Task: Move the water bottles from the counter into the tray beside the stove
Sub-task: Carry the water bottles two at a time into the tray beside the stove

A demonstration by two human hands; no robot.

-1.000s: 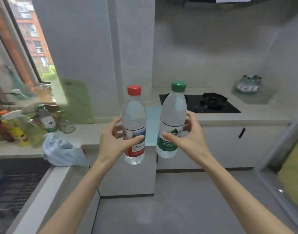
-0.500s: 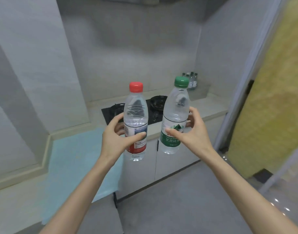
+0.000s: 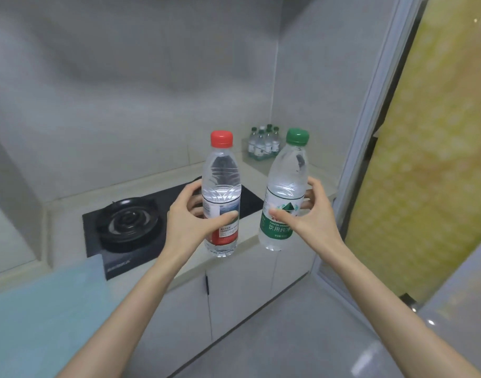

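My left hand (image 3: 189, 219) grips a clear water bottle with a red cap and red label (image 3: 221, 181), held upright in the air in front of the stove. My right hand (image 3: 313, 216) grips a second clear bottle with a green cap and green label (image 3: 287, 186), tilted slightly to the right. Both bottles hover above the counter's front edge. In the far corner of the counter, behind the two bottles, stands a translucent tray (image 3: 247, 155) that holds several small green-capped bottles (image 3: 264, 141).
A black gas stove (image 3: 130, 227) with a round burner lies in the counter at left of my hands. A pale blue board (image 3: 43, 301) covers the near counter at lower left. White cabinet doors (image 3: 234, 293) sit below. A yellow patterned sliding door (image 3: 425, 159) stands at right.
The view has swung right and closer to the stove; the window and sink area left the frame. The tray in the corner looks larger and nearer. Both hands keep their bottles.
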